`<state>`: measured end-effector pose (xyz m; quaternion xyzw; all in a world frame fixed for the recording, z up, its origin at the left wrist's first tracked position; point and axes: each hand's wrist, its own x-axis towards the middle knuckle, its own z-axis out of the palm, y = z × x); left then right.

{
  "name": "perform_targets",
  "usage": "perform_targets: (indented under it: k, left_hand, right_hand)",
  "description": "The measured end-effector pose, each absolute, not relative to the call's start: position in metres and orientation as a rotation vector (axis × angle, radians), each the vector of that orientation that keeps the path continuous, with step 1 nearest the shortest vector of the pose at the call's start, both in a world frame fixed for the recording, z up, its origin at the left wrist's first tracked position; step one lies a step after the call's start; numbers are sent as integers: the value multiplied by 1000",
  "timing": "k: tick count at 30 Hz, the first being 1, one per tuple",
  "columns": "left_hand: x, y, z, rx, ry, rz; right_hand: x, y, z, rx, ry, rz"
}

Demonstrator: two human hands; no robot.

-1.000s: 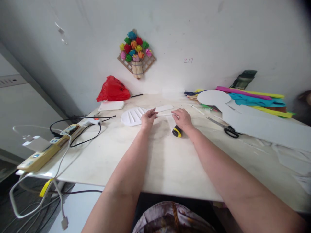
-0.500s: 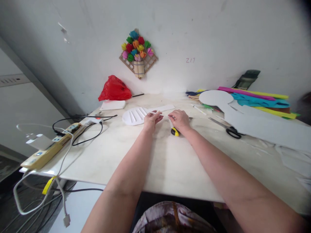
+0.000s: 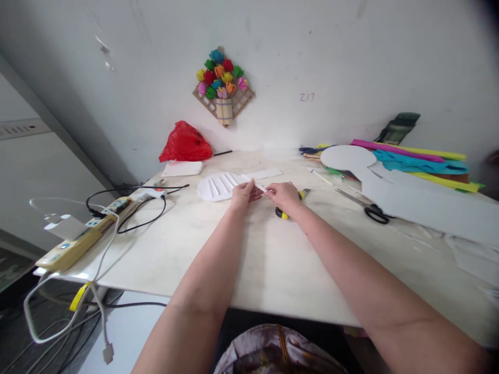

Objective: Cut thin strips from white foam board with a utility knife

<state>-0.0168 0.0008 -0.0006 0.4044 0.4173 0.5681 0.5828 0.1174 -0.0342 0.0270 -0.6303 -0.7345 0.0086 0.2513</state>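
Observation:
A thin white strip [image 3: 259, 185], perhaps foam or card, runs between my two hands above the table. My left hand [image 3: 244, 196] is closed on its left part, thumb on top. Pinched at its right end are the fingers of my right hand [image 3: 284, 196]. Behind my left hand lies a white rounded piece [image 3: 206, 190] with several raised strips across it. A flat white strip [image 3: 268, 172] stretches away to its right. Partly hidden beneath my right hand is a yellow and black utility knife [image 3: 281, 213] on the table.
Black-handled scissors [image 3: 376, 213] lie to the right, by large white cut sheets [image 3: 424, 195] and coloured paper [image 3: 421, 163]. A red plastic bag [image 3: 185, 143] sits at the back left. Along the left edge are a power strip [image 3: 78, 244] and cables.
My right hand has shifted slightly left and down, nearer my left hand. The strip now slants down to the right, and more of the knife's far end shows.

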Motion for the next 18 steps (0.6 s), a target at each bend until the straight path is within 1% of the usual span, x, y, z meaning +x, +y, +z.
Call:
perform_targets:
  k: [6, 11, 14, 16, 18]
  left_hand:
    - [-11, -2, 3, 1416, 1410, 1151]
    - [-17, -9, 8, 2043, 1985, 1063]
    - [-20, -10, 4, 2406, 2000, 812]
    - [-20, -9, 0, 2525, 1969, 593]
    - [-20, -7, -3, 2563, 1971, 474]
  right_hand:
    - [108, -33, 25, -1849, -1877, -6]
    - [106, -34, 25, -1951, -1969, 57]
    - [105, -36, 28, -2019, -2037, 10]
    - [105, -38, 33, -2065, -2056, -20]
    - [107, -39, 40, -2131, -2066, 19]
